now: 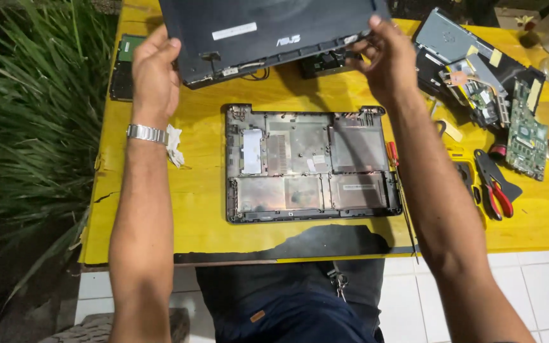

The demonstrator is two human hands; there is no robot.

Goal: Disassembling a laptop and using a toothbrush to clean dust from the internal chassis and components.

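Landmark: the empty dark-grey plastic laptop bottom shell, lying open side up mid-way on the yellow painted wooden table. Inside it there are only bare moulded bays, a silver foil patch at its left, and a few pale stickers — no board, no drive.

Just behind the shell, the dark flat laptop screen lid is held up off the table by both hands, hinge edge toward the shell, loose cables hanging off it.

Left hand: fingers curled over the lid's left edge, thumb up against it — closed grip on the lid. Steel watch on that wrist.

Right hand: fingers pinched together on the lid's right hinge corner.

Right of the shell: a red-handled screwdriver just beside its wall, red-handled pliers further out, then a green circuit board and a stack of stripped laptop parts. Left of the shell: a crumpled white tissue.
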